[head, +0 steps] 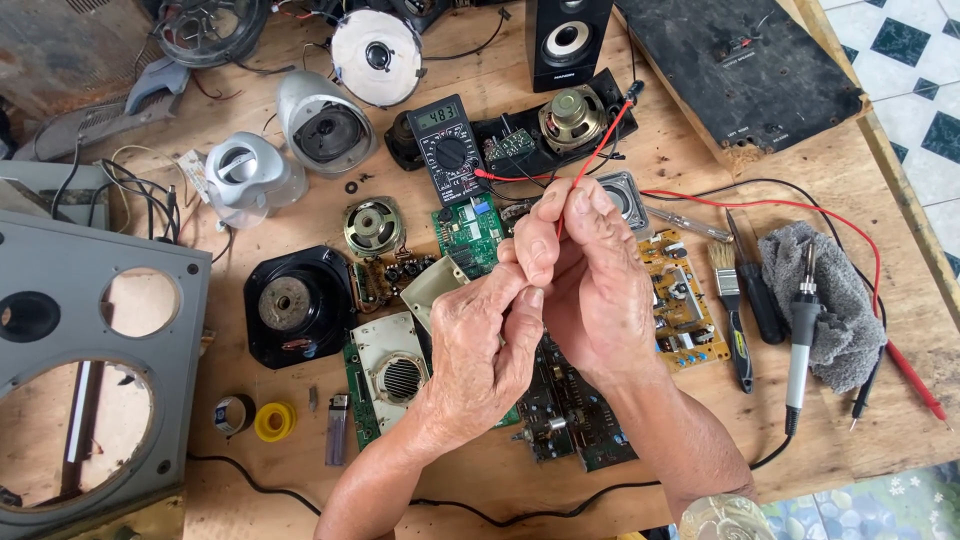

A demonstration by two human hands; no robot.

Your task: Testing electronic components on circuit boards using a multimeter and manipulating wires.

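Observation:
Both hands meet over the middle of a wooden workbench (640,150). My right hand (590,285) pinches a red multimeter probe (600,150) that slants up to the right, its tip near a bare speaker driver (572,118). My left hand (485,345) is closed against the right hand's fingers, pinching something small that I cannot make out. The black multimeter (447,148) lies just beyond the hands, its red lead (510,177) trailing toward them. Green circuit boards (468,235) lie under and behind the hands.
A soldering iron (800,330) rests on a grey cloth (840,300) at right, beside a brush (730,300) and a screwdriver (755,285). A yellow circuit board (685,300) lies near my right wrist. A grey speaker panel (90,370) fills the left. A lighter (338,428) and tape rolls (274,421) sit near the front.

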